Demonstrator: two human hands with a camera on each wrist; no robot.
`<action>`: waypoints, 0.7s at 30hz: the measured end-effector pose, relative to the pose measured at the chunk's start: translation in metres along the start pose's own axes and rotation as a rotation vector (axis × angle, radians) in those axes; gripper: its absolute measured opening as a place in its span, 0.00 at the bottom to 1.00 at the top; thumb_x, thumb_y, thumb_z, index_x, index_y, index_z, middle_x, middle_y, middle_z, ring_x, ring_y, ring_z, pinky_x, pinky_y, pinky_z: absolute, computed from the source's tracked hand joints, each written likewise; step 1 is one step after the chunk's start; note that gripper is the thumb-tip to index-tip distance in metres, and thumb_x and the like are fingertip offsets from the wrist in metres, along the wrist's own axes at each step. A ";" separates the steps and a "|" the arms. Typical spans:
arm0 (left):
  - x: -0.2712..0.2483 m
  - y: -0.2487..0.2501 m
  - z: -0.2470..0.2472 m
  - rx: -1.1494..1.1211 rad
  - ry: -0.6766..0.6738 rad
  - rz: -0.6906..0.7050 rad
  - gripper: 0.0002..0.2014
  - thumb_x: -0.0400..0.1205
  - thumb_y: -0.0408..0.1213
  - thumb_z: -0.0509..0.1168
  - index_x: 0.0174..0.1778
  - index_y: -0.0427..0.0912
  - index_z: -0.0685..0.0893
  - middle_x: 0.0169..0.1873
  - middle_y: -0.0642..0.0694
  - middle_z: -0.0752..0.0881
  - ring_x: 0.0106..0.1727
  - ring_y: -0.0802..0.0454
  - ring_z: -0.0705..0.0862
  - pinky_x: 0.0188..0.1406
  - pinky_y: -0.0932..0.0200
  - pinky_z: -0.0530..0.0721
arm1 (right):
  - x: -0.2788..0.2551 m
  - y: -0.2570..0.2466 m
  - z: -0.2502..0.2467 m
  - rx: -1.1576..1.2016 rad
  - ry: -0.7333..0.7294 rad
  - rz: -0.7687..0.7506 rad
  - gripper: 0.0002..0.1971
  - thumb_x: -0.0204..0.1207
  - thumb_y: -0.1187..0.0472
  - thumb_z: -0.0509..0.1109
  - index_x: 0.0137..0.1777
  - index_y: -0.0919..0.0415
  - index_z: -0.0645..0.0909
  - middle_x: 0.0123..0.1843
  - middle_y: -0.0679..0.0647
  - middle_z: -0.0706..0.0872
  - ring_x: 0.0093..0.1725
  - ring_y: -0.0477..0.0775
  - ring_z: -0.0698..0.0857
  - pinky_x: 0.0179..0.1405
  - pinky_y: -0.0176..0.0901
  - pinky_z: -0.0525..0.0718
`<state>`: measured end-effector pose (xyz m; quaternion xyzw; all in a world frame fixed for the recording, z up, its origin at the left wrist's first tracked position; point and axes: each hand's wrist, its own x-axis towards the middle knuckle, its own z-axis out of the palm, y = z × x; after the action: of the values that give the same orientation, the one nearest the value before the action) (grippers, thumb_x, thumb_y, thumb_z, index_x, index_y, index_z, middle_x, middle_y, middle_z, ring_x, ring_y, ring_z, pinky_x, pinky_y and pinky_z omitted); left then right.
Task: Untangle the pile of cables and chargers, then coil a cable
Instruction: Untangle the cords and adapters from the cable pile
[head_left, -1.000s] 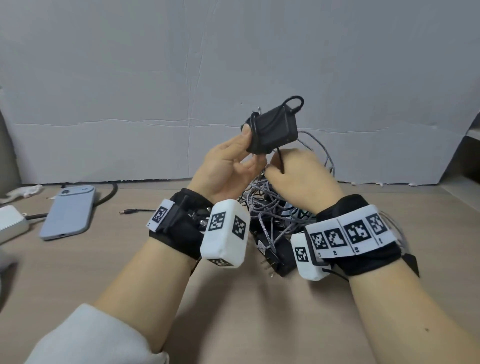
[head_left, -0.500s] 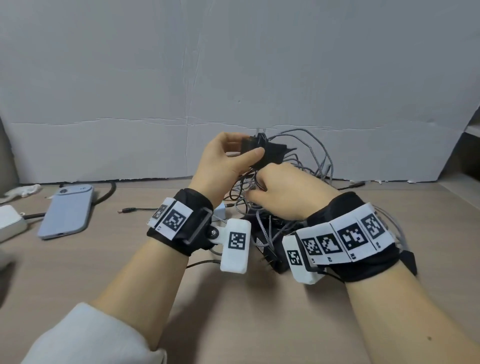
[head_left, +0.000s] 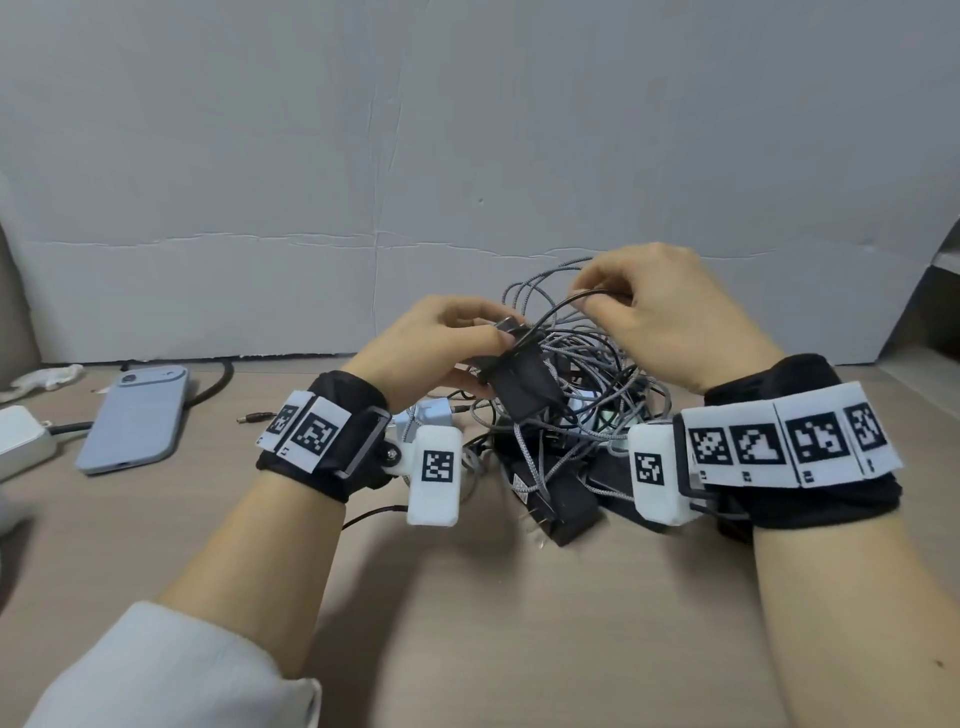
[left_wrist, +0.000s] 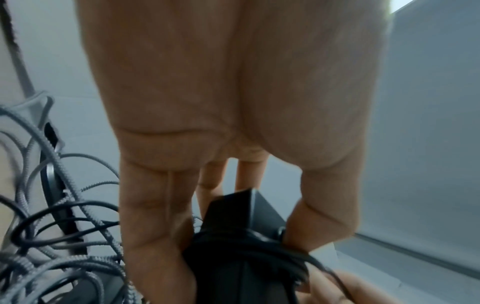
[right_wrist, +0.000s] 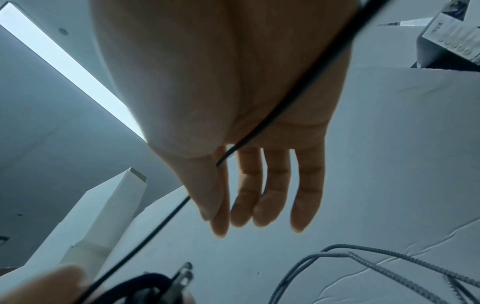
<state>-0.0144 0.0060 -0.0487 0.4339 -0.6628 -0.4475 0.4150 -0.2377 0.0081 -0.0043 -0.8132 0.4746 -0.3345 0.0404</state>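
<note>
Two hands work above a tangled pile of cables and chargers (head_left: 566, 415) that rests on the counter (head_left: 467, 623), near the grey backdrop. The left hand (head_left: 441, 348) grasps a black charger block (head_left: 524, 387), thumb on one side and fingers on the other, as the left wrist view confirms; the block is held just above the pile, evidently to serve as a fixed anchor while its lead is worked free. The right hand (head_left: 670, 317) pinches a thin black cable (head_left: 563, 306) between thumb and forefinger, the other fingers extended and relaxed; it is raised above and to the right of the block, so that the cable arcs up from the block and its path through the tangle can be traced. Grey braided cables (head_left: 540, 280) loop behind and beneath both hands, and some appear to cross the black cable. A second black adapter with exposed prongs (head_left: 561, 509) lies at the front of the pile on the counter. Judgement: untangling is at an early stage and no coiling has begun. Risk: pulling upward may tighten the braided loops. A phone (head_left: 135, 415) lies well apart to the left.
</note>
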 end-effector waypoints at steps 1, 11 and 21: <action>-0.001 0.000 0.000 -0.027 -0.013 -0.007 0.13 0.78 0.35 0.68 0.58 0.43 0.89 0.50 0.38 0.91 0.47 0.44 0.90 0.52 0.41 0.91 | 0.000 0.003 -0.001 0.021 -0.005 0.006 0.07 0.83 0.57 0.69 0.47 0.47 0.88 0.37 0.45 0.87 0.40 0.49 0.82 0.46 0.44 0.77; -0.007 0.008 0.000 -0.297 -0.147 0.030 0.17 0.76 0.32 0.64 0.61 0.38 0.86 0.49 0.39 0.89 0.46 0.43 0.85 0.39 0.50 0.88 | 0.006 0.017 0.017 -0.059 -0.146 0.095 0.22 0.91 0.53 0.57 0.36 0.66 0.72 0.29 0.55 0.71 0.31 0.56 0.68 0.30 0.49 0.63; -0.011 0.010 0.004 -0.363 -0.248 -0.010 0.24 0.77 0.36 0.55 0.68 0.28 0.78 0.38 0.45 0.89 0.39 0.50 0.87 0.41 0.54 0.87 | 0.006 0.010 0.038 -0.031 -0.197 0.127 0.18 0.90 0.56 0.57 0.40 0.60 0.80 0.30 0.49 0.75 0.33 0.52 0.73 0.31 0.44 0.69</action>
<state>-0.0172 0.0201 -0.0419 0.2969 -0.6152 -0.6115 0.3992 -0.2213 -0.0121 -0.0345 -0.8109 0.5241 -0.2422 0.0957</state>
